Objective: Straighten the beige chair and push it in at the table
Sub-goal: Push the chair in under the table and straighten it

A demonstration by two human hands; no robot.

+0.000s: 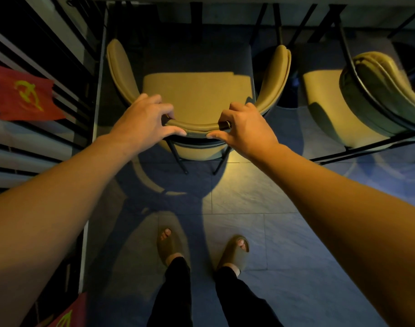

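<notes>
The beige chair [197,95] stands straight in front of me, its seat facing the table [225,0] at the top edge. Its curved padded backrest wraps round toward me on thin black legs. My left hand [142,119] grips the left part of the backrest's top, fingers curled over the rim and thumb on the outer side. My right hand [244,128] grips the right part the same way, a ring on one finger. The front of the seat lies in the table's shadow.
A second beige chair [376,95] stands close on the right, turned at an angle. A railing with dark bars [67,55] and a red flag [25,95] runs along the left. My feet in slippers [171,244] stand on the grey tiled floor [249,197] behind the chair.
</notes>
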